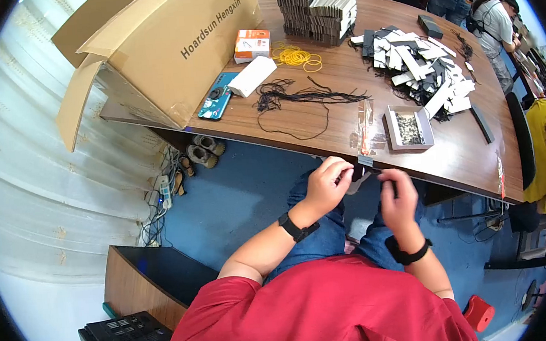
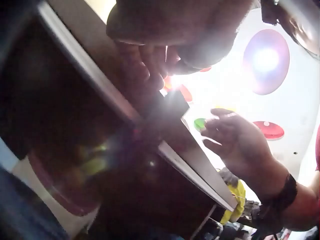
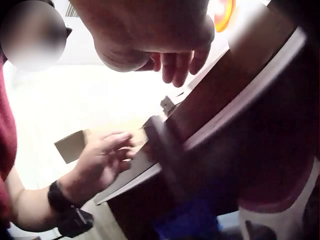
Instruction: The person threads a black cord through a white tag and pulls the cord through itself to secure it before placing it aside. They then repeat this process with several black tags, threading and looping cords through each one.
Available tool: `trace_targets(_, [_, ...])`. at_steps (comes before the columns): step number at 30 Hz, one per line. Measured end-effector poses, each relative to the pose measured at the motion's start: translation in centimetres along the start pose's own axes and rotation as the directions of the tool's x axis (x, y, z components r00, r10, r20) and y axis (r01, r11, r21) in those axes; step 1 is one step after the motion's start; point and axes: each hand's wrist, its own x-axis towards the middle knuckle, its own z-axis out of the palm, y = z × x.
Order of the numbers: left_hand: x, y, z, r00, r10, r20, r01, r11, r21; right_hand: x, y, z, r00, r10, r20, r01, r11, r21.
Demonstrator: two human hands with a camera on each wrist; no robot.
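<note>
My left hand (image 1: 330, 182) is at the table's front edge, fingers bent toward its thumb. Close beside its fingertips, a small dark piece (image 1: 359, 171) sits at the edge under a strip of grey tape (image 1: 366, 160). In the right wrist view this is a blurred dark strip (image 3: 162, 135) jutting from the edge. My right hand (image 1: 400, 199) is on the other side of it, blurred, its fingers bent. In the left wrist view the right hand (image 2: 240, 142) appears apart from the dark piece. I cannot tell whether either hand pinches a thin cord.
An open box of small beads (image 1: 411, 127) is near the edge, beyond it a heap of black and white tags (image 1: 415, 63). Black cords (image 1: 305, 96), a phone (image 1: 217, 98), yellow bands (image 1: 297, 56) and a big carton (image 1: 174, 50) are further left. Other people are at the back.
</note>
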Motion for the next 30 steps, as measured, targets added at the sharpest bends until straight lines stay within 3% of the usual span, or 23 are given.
trace_targets(1, [0.6,-0.3,-1.1,0.997,0.078,-0.022,-0.077,0.996,0.037,0.6,0.9,-1.1,0.992,-0.11,-0.066,0.102,0.988,-0.114])
trace_targets(3, [3.4,-0.6,-4.3,0.97,0.234,-0.066,-0.213,0.949,0.233,1.3,4.1,-3.4,0.975,-0.059,-0.213,0.03,0.99,-0.138])
trace_targets(5, [6.8,-2.2,-7.9,0.964,0.204,-0.172,-0.123,0.912,0.391,2.1,7.4,-5.5,0.928,-0.039,-0.37,-0.054,0.97,-0.238])
trace_targets(7, [10.4,-4.8,-12.2,0.961,0.215,-0.175,-0.053,0.762,0.646,2.6,10.2,-7.2,0.896,0.105,-0.431,-0.174,0.977,-0.123])
trace_targets(8, [11.9,-6.3,-13.8,0.959,0.167,-0.23,0.052,0.694,0.718,2.9,10.2,-7.2,0.878,-0.009,-0.479,-0.108,0.97,-0.217])
trace_targets(9, [12.8,-7.5,-15.1,0.95,0.124,-0.287,0.154,0.613,0.775,2.7,10.2,-7.0,0.89,0.006,-0.456,-0.114,0.971,-0.209])
trace_targets(11, [14.0,-8.6,-16.9,0.967,-0.045,-0.253,0.244,0.462,0.853,2.0,10.2,-6.4,0.908,0.039,-0.417,-0.135,0.97,-0.201])
trace_targets(13, [14.6,-9.7,-17.5,0.982,-0.049,-0.184,0.189,0.378,0.906,2.5,10.3,-6.3,0.893,-0.114,-0.435,-0.049,0.937,-0.347])
trace_targets(15, [15.0,-10.4,-17.3,0.98,-0.057,-0.192,0.2,0.377,0.905,2.5,10.1,-6.3,0.904,-0.096,-0.416,-0.068,0.93,-0.362])
trace_targets(18, [15.0,-10.9,-16.9,0.989,0.081,-0.122,0.088,0.343,0.935,2.6,9.6,-6.5,0.914,-0.132,-0.383,-0.031,0.92,-0.39])
trace_targets(21, [15.0,-11.7,-16.9,0.988,0.06,-0.143,0.105,0.417,0.903,2.8,9.1,-6.7,0.911,-0.197,-0.362,0.03,0.908,-0.418])
trace_targets(22, [15.0,-12.0,-17.1,0.977,0.13,-0.166,0.088,0.463,0.882,2.9,8.9,-6.7,0.907,-0.216,-0.361,0.046,0.904,-0.426])
trace_targets(27, [15.7,-13.1,-18.6,0.949,-0.071,-0.306,0.278,0.644,0.712,3.2,8.5,-6.8,0.895,-0.271,-0.354,0.071,0.871,-0.486])
trace_targets(29, [16.0,-12.7,-19.2,0.893,-0.209,-0.399,0.377,0.832,0.407,3.2,8.4,-6.8,0.892,-0.269,-0.362,0.077,0.881,-0.466])
trace_targets(30, [16.1,-12.3,-19.3,0.882,-0.145,-0.448,0.312,0.892,0.326,3.1,8.7,-6.9,0.897,-0.266,-0.354,0.077,0.88,-0.468])
